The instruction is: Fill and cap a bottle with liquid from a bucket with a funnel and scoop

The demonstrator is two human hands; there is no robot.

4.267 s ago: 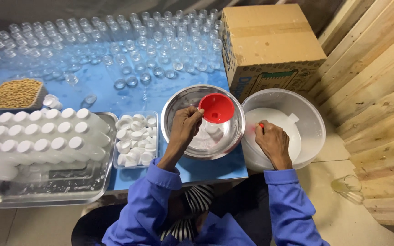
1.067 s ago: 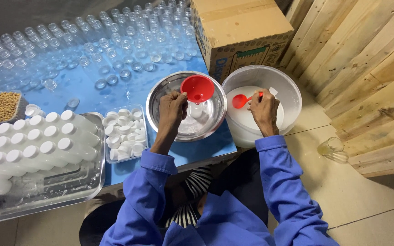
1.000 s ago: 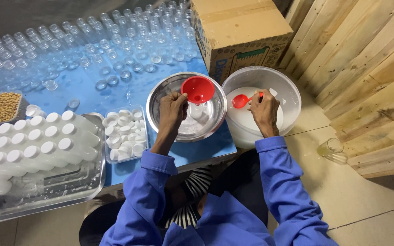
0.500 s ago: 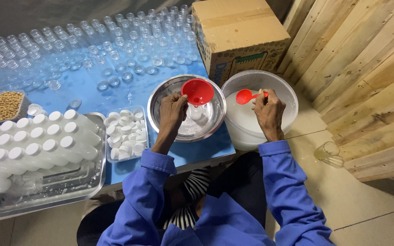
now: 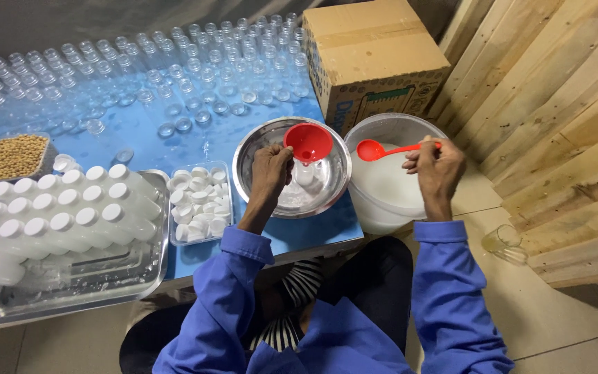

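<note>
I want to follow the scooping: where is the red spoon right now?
In the head view the red spoon is in the right hand, raised over the white bucket, right of the red funnel.

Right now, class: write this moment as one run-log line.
left hand: steadies red funnel on bottle in steel bowl | right hand: holds red spoon over white bucket

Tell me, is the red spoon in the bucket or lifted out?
Lifted out: the right hand holds the spoon level above the white contents of the bucket.
</note>
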